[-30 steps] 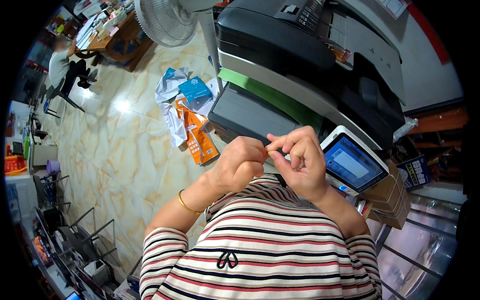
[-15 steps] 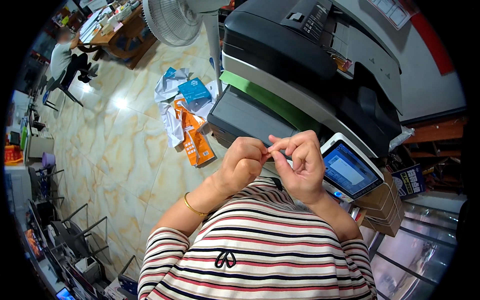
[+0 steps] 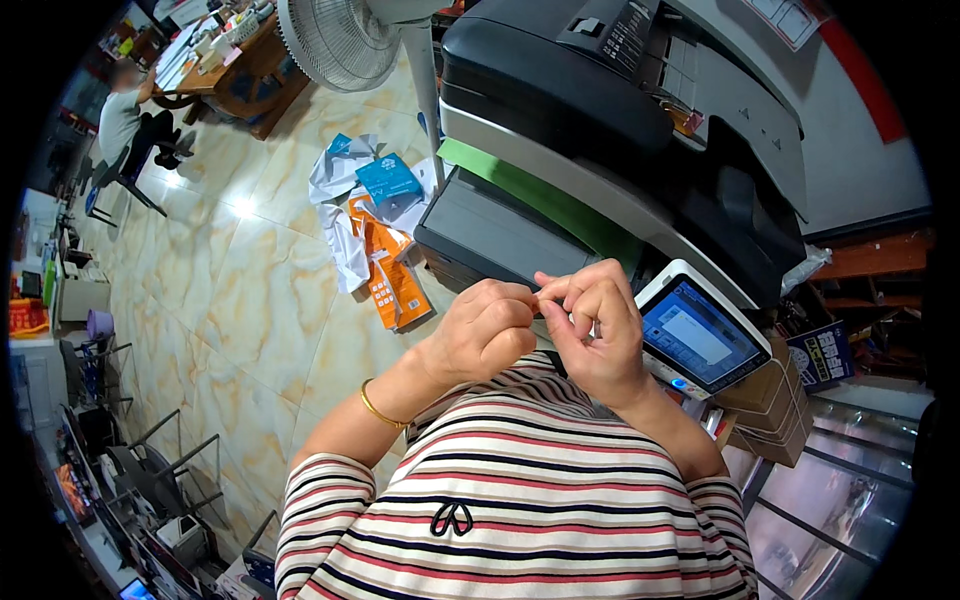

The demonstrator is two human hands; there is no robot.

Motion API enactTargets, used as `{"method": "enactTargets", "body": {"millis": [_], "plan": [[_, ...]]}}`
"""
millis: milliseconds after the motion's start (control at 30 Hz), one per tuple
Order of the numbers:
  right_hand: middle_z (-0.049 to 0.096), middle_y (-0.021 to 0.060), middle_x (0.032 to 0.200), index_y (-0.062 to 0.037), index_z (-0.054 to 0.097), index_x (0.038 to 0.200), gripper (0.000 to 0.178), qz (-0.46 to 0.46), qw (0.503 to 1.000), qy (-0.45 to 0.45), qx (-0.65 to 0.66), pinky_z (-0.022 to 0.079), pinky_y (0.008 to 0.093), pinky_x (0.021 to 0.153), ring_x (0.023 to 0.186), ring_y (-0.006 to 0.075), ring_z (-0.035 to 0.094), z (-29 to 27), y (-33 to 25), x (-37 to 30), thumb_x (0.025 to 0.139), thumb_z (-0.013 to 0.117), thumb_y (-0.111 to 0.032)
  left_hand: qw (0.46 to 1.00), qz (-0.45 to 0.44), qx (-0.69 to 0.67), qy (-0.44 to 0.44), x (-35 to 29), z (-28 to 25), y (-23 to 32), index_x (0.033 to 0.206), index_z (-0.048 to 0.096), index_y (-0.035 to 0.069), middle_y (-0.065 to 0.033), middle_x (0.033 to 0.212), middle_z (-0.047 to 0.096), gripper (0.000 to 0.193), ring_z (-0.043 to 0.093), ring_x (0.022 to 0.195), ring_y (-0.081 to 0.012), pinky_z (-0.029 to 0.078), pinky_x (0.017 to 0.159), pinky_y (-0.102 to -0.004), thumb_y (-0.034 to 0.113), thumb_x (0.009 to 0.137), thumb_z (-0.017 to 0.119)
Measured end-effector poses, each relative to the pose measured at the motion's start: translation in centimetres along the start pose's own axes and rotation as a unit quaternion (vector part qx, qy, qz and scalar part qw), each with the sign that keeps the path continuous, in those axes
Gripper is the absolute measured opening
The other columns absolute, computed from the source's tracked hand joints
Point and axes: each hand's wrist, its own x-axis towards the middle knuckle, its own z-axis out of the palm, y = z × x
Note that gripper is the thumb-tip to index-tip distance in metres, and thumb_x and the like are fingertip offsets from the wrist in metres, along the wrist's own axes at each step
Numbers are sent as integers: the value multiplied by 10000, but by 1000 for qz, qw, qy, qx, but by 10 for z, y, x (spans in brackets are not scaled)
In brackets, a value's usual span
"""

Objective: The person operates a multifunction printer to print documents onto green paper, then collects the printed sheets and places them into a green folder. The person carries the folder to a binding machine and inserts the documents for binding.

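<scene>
The left hand point(image 3: 482, 330) and right hand point(image 3: 602, 340) pinch together, whether on anything I cannot tell, near a screen point(image 3: 700, 333) probably stiff, fragile, best held by its edges.

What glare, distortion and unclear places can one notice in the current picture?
Head view: a white glare spot shines on the marbled floor; head view: the large printer has bowed edges, and the frame's corners go black; head view: left hand and right hand look fairly sharp, but what their fingertips pinch, if anything, is unclear.
</scene>
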Motion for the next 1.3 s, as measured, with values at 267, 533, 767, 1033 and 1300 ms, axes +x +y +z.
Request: {"method": "enactTargets", "body": {"millis": [267,533,767,1033,1300], "plan": [[491,103,877,-43,389,743,335,-97,993,62,-30,566,428,825,858,251,667,-2,12,-2,739,666,145,888,-336,-244,199,15,27,16,868,321,69,-105,949,495,402,570,859,-173,504,766,-284,-167,763,630],[490,94,884,-40,397,769,329,-214,966,24,-143,551,461,850,873,272,664,-3,31,0,734,656,160,796,-395,-373,265,12,38,17,891,302,70,-116,967,507,385,560,882,-147,499,790,-260,-160,795,596],[500,98,881,-39,396,777,329,-254,954,-36,-157,560,472,827,845,277,671,-11,37,3,736,660,151,793,-396,-364,285,11,40,15,914,305,60,-112,965,510,390,566,866,-134,528,756,-243,-154,783,604],[547,129,950,-20,418,742,177,-241,963,-44,-114,525,512,875,917,310,637,-13,44,-2,819,568,35,810,-410,-325,265,14,37,18,926,292,63,-109,952,503,400,571,873,-148,521,775,-257,-159,779,591],[560,145,887,5,415,684,179,-264,949,-77,-156,556,482,835,868,299,642,-16,41,-1,772,567,40,829,-444,-268,208,11,34,18,938,276,72,-106,946,496,399,571,862,-148,521,767,-270,-146,781,570]]}}
